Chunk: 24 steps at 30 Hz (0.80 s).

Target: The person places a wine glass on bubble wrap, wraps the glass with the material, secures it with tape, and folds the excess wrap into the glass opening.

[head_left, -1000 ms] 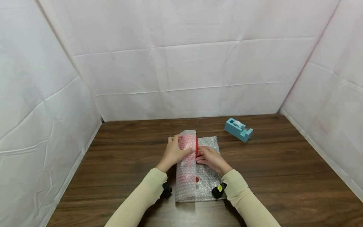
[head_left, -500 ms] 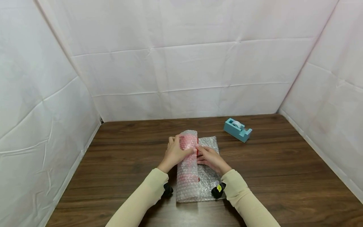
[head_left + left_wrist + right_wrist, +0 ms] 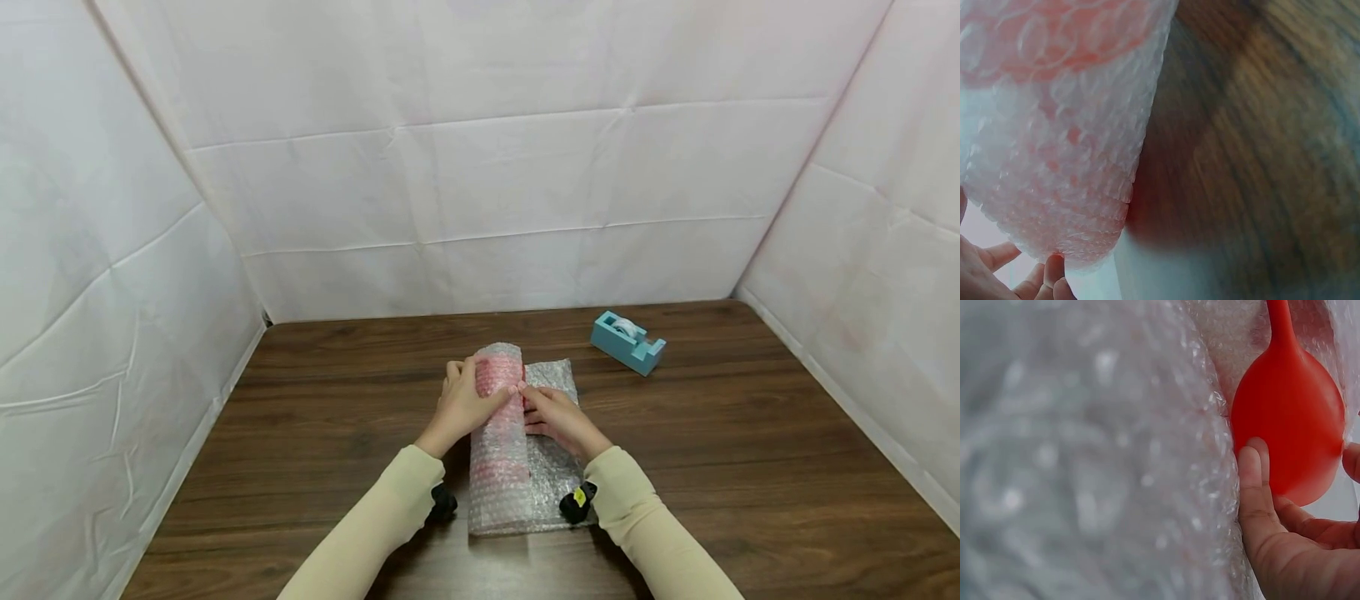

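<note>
A red wine glass, bowl away from me, lies in a sheet of bubble wrap, which is folded over it from the left as a roll. Pink shows through the layers. My left hand grips the roll around its far left side, thumb across the top. Opposite it, my right hand holds the bowl from the right, its fingers against the red surface and its fingertips right at the wrap's edge. The two thumbs nearly meet on top. Most of the glass's stem and foot is hidden under the wrap in the head view.
A light blue tape dispenser with a roll of tape stands behind and right of the hands. The brown wooden table is bounded by white cloth walls. Flat bubble wrap extends right, under the right forearm.
The folded wrap has rolled slightly right, covering the red strip and spot that showed along its edge. The right thumb has come up toward the left thumb.
</note>
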Available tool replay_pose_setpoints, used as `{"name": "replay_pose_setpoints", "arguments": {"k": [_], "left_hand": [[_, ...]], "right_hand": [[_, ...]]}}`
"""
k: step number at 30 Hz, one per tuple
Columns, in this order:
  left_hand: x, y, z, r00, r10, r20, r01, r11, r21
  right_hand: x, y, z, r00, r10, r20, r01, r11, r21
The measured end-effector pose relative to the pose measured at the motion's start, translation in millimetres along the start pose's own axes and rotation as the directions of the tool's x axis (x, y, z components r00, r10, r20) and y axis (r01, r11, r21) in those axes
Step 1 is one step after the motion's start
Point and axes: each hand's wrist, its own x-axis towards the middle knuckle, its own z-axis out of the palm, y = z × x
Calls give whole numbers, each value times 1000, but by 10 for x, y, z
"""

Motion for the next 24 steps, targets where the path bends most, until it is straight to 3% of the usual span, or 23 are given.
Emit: {"name": "replay_pose_setpoints", "arguments": {"k": [12, 24], "left_hand": [[26, -13, -12, 999, 35, -11, -36, 998, -46], [30, -38, -7, 1000, 24, -13, -25, 997, -70]], "right_hand": [[-10, -2, -28, 1000, 16, 1, -16, 1000, -14], [-33, 13, -64, 1000, 15, -14, -15, 999, -44]]}}
